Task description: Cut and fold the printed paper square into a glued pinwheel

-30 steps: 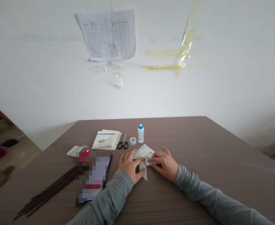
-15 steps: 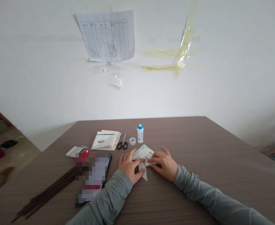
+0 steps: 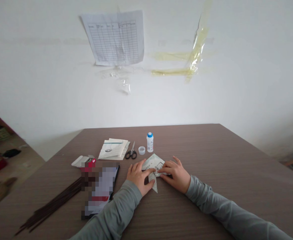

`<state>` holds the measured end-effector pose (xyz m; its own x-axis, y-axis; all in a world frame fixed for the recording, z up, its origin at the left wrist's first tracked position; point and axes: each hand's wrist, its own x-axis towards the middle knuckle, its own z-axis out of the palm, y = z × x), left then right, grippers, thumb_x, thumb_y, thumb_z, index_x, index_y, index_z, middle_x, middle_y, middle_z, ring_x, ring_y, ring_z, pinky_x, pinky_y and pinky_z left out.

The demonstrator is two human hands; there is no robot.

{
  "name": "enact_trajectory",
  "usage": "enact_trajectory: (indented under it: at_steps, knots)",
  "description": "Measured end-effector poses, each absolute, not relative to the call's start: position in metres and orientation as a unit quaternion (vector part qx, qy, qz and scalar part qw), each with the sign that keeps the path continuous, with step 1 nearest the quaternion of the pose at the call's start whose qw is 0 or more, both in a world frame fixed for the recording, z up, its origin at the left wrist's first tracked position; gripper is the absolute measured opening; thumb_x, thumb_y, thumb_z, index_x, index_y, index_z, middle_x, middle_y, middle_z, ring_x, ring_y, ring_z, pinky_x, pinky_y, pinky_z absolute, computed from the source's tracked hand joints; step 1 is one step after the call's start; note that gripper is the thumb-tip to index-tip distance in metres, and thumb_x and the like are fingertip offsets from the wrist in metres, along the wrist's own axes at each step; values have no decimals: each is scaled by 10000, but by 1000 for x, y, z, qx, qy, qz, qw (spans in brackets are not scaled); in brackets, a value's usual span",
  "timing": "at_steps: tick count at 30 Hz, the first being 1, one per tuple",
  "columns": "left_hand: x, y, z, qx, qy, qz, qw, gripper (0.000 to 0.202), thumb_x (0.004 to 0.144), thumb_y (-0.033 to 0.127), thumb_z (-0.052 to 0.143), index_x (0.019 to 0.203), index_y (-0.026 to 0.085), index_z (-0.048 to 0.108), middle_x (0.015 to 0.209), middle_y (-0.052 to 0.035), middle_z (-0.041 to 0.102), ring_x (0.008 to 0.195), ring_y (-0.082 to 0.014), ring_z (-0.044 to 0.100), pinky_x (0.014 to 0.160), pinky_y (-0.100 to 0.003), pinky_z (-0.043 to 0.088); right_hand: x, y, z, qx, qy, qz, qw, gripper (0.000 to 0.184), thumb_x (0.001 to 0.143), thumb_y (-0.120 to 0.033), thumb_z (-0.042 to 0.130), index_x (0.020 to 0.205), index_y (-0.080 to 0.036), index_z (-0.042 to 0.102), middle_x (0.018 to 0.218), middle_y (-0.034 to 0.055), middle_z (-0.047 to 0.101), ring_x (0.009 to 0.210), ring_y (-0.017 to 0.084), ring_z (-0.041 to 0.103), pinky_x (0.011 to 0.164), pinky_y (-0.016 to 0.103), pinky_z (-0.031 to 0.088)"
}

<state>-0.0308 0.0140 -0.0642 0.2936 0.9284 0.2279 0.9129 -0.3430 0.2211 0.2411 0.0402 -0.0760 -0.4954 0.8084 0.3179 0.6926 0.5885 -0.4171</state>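
A folded piece of printed paper (image 3: 154,164) lies on the brown table (image 3: 211,156) between my hands, with a pointed flap toward me. My left hand (image 3: 138,177) presses on its left side, thumb and fingers pinching the fold. My right hand (image 3: 175,174) rests on its right side, fingertips pinching the same crease at the middle. Both sleeves are grey-green.
Behind the paper stand a small white bottle with a blue cap (image 3: 149,142), a loose clear cap (image 3: 142,150), scissors (image 3: 131,152) and a stack of printed sheets (image 3: 113,148). To the left lie a small open box (image 3: 81,161), a blurred booklet (image 3: 99,186) and several dark thin sticks (image 3: 51,206).
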Motion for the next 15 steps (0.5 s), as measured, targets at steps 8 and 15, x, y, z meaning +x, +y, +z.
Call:
enact_trajectory:
  at_steps: [8, 15]
  knots:
    - [-33, 13, -67, 798, 576, 172, 32, 624, 990, 311, 990, 1604, 422, 966, 1907, -155, 758, 1724, -489, 736, 1516, -732, 519, 241, 39, -75, -430, -856, 105, 268, 200, 1106, -330, 918, 1247, -425, 1025, 1125, 50, 955, 1112, 371, 943, 1450, 813, 536]
    - [-30, 10, -62, 800, 573, 180, 21, 597, 981, 279, 980, 1562, 418, 986, 1886, -142, 775, 1685, -491, 750, 1501, -742, 530, 242, 37, -71, -421, -859, 100, 274, 203, 1124, -339, 872, 1248, -414, 1014, 1134, 37, 965, 1117, 356, 943, 1452, 741, 563]
